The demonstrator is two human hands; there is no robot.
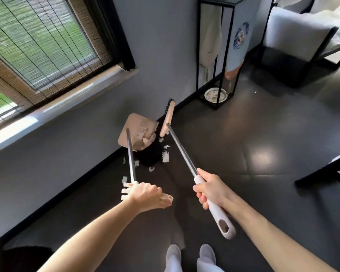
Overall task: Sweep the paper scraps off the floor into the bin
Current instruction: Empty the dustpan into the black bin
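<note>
Clenching broom handle (pixel 185 156) — right grip (pixel 212 188) fully curled; left grip (pixel 145 195) wrapped round dustpan handle (pixel 131 156).

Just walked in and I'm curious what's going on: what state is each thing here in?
Scraps: several loose on the floor.
Dustpan: by the wall, some scraps inside.
Broom: head down at the dustpan's mouth.
Left hand: grips the dustpan handle.
Right hand: grips the broom handle.
Blind: lowered most of the way.

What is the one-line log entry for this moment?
left hand grips dustpan pole | right hand grips broom | scraps: some in dustpan, more on floor beside it
</note>
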